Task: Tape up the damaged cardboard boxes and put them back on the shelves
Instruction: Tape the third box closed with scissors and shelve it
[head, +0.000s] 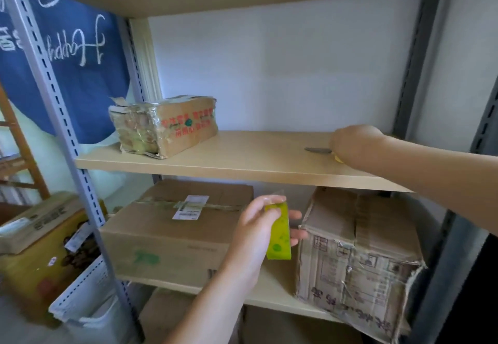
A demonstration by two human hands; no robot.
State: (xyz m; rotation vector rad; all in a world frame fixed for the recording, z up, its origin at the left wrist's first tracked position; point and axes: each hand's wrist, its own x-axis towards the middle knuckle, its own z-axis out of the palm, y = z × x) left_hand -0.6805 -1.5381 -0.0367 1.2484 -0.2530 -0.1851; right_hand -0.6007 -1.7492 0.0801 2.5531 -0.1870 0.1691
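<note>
Left hand grips the tape roll by the torn box on the lower shelf. Right hand clutches, I think, a box cutter on the middle shelf. Next: pull that box out to tape.

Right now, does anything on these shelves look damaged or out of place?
Yes. The box at the right of the lower shelf has crushed, torn corners and overhangs the edge. The small box above looks crumpled and heavily taped.

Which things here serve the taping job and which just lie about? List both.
Job: yellow-green tape roll in left hand; knife in right hand; torn brown cardboard box; small taped cardboard box.
Idle: blue cloth banner; wooden ladder; white bin.
</note>
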